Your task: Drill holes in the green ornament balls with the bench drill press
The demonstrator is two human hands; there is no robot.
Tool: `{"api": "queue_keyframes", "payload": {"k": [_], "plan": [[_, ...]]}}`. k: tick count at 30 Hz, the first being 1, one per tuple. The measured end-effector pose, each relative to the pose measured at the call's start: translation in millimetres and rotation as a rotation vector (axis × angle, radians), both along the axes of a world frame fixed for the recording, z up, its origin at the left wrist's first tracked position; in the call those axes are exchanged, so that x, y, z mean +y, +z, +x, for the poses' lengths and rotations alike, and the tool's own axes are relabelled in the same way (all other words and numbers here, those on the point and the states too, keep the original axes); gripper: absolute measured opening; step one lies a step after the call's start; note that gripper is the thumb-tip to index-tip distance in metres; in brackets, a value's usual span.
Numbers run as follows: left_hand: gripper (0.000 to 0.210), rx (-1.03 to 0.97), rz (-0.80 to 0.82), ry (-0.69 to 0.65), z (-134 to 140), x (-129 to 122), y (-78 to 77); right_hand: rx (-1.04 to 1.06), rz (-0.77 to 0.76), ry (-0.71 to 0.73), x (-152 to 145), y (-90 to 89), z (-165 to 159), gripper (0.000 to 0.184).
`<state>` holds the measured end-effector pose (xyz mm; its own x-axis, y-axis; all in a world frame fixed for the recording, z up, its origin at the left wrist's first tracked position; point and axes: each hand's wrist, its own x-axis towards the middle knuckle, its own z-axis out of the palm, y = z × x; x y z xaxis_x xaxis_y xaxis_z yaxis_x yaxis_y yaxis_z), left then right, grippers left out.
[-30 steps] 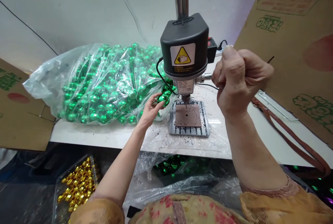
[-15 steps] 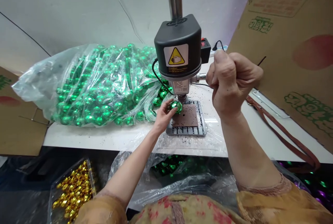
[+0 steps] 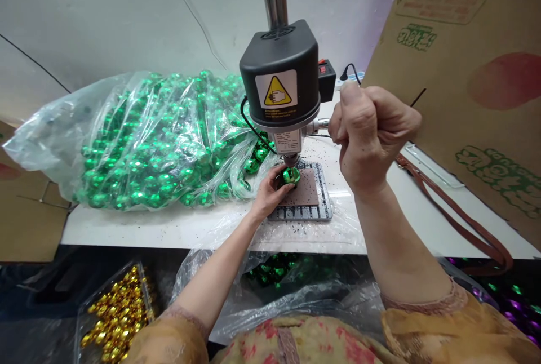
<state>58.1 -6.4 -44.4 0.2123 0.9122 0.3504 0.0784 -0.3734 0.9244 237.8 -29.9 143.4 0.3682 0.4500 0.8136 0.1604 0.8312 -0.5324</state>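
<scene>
Between the fingertips of my left hand (image 3: 273,189) is a shiny green faceted ball (image 3: 291,175). It sits directly under the chuck (image 3: 291,159) of a small black drill press (image 3: 281,71); whether the bit touches it cannot be made out. Beneath the ball lies a brown square board (image 3: 305,192) on the slotted metal base (image 3: 324,206). My right hand (image 3: 367,133) is closed in a fist around the feed lever (image 3: 323,123) at the machine's right side, its grip hiding the lever's end.
Left of the press lies a clear plastic bag (image 3: 139,144) full of green balls. Cardboard boxes (image 3: 448,71) flank the white table (image 3: 139,229). Below left is a clear bin (image 3: 141,285) of gold balls. A brown strap (image 3: 456,212) lies at right, and dark shavings dot the tabletop.
My left hand has brought the green ball right, to under the chuck. My right hand stays on the lever. The whole view has shifted slightly.
</scene>
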Motion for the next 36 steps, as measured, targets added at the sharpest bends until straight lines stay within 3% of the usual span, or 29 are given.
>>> {"api": "queue_keyframes", "payload": {"k": [7, 17, 27, 36], "plan": [[0.07, -0.046, -0.124, -0.058, 2.5, -4.8, -2.7, 0.041, -0.023, 0.038, 0.2, -1.4, 0.4, 0.052], [0.062, 0.07, -0.071, 0.001, 9.8, -18.4, 4.0, 0.039, 0.008, 0.056, -0.6, 1.2, 0.2, 0.053], [0.054, 0.043, -0.071, 0.063, 15.6, -24.0, 4.0, 0.057, 0.039, 0.131, -3.2, 5.5, 1.9, 0.05], [0.055, 0.018, -0.064, 0.082, 19.1, -26.1, 8.4, 0.062, 0.132, 0.084, -4.6, -9.2, -2.4, 0.053]]}}
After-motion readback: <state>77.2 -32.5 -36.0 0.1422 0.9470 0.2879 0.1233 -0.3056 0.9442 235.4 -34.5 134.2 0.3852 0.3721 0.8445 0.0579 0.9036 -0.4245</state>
